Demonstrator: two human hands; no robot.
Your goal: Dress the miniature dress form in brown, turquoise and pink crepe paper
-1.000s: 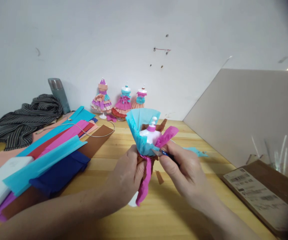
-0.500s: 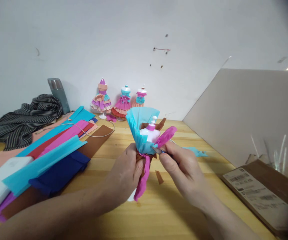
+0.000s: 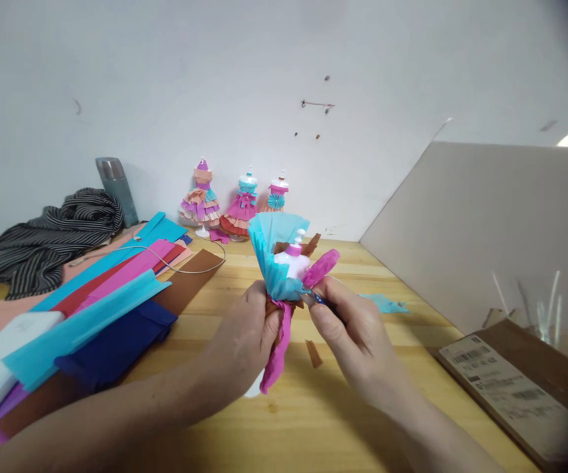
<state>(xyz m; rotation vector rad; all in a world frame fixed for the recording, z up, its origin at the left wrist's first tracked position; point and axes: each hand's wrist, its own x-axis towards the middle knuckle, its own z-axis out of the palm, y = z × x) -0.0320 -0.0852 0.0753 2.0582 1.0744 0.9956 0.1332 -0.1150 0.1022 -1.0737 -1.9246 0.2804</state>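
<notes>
Right in the middle of the bench [image 3: 313, 427], near the person, a small white dress form [image 3: 291, 265] is standing upright in the grip of the left hand [image 3: 244, 335], its fingers closing around the paper-wrapped waist; whether the base is touching the wood, I cannot tell. A pleated turquoise paper fan [image 3: 268, 256] is flaring up the left and far sides of the form, and brown paper [image 3: 310, 245] is poking out behind. On the right, the right hand [image 3: 350, 328] is pinching a dark blue-handled tool [image 3: 317, 299] between its fingers, the metal tip pointing left at the waist, just beside the turquoise folds. One pink strip [image 3: 278, 358] is hanging down past the left hand, while a pink tuft [image 3: 322, 268] is sticking up to the right, above the right hand's fingers. A brown scrap [image 3: 314, 353] is lying between the hands, and a turquoise scrap [image 3: 385, 303] is resting farther right. Over on the left, a dark blue sheet [image 3: 116, 341] is lying among coloured papers, and at the far side three dressed figures [image 3: 245, 203] are lining up against the wall [image 3: 165, 79]. On the near right, a labelled cardboard box [image 3: 554, 358] is sitting.
</notes>
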